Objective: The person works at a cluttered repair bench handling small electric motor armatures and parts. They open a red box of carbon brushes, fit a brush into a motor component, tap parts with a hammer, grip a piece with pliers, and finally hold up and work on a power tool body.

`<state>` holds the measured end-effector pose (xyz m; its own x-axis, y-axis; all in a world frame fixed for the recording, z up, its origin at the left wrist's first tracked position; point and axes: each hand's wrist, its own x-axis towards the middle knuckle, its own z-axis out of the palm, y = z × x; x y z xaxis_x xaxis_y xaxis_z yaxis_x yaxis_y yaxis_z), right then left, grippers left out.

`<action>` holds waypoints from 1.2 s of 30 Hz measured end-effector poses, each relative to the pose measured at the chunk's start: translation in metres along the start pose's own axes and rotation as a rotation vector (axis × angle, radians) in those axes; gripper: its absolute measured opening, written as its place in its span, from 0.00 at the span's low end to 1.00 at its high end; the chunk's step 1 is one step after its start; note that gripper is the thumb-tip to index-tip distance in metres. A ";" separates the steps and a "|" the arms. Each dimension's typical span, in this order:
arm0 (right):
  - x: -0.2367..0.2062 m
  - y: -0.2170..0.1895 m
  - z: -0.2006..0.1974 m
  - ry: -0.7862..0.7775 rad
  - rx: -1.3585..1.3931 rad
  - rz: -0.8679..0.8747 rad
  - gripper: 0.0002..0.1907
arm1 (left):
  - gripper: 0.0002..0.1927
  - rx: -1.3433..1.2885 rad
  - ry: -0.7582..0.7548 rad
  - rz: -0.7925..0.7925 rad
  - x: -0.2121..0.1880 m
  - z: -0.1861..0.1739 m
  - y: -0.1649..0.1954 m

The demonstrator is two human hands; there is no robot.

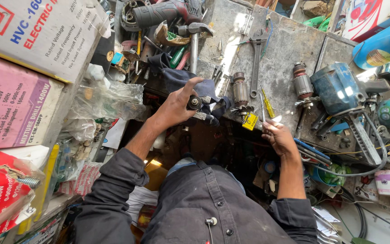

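While the person leans over a crowded repair bench, findings run from largest item to smallest.

Workbench (290, 40): grey, stained slab; it bears tools and motor parts, and the cartons stacked at the left edge crowd it.
Blue motor housing (337, 90): sits at the right of the bench, well apart from both hands; judged heavy, cast metal.
Dark cloth (181, 79): lies crumpled under and behind the left hand; soft, likely oily.
Spanner (256, 58): lies flat on the bench above the right hand, untouched.
Armatures: one (240, 92) stands between the hands, near the cloth; a second (302, 83) stands beside the blue housing.
Left hand (174, 108): closed around a small dark geared part (194, 103), pinched between thumb and fingers just above the cloth.
Geared part, handling: judged rigid metal, compact, light enough for one hand; probably greasy and so slippery. Toothed rim gives purchase; best taken across the rim, as it is now.
Right hand (280, 140): at the bench's near edge, fingers curled; whether it holds anything cannot be told.
Yellow-handled screwdriver (267, 107): lies just above the right hand; contact not discernible.
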<state>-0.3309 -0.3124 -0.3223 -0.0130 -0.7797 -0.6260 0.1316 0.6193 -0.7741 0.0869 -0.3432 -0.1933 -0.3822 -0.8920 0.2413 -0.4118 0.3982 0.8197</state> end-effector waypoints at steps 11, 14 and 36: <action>-0.070 0.010 0.048 -0.070 -0.486 -0.263 0.12 | 0.23 0.194 -0.067 0.071 0.007 -0.002 -0.017; -0.096 0.008 0.102 -0.186 -0.904 -0.478 0.12 | 0.25 0.214 -0.064 0.075 0.006 -0.002 -0.016; -0.142 -0.044 0.307 -0.386 -2.223 -1.019 0.09 | 0.46 0.119 -0.072 0.036 -0.003 -0.017 -0.009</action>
<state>-0.0303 -0.2577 -0.1703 0.7407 -0.5825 -0.3347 -0.5407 -0.8126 0.2177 0.1059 -0.3482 -0.1926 -0.4553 -0.8607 0.2276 -0.4905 0.4558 0.7427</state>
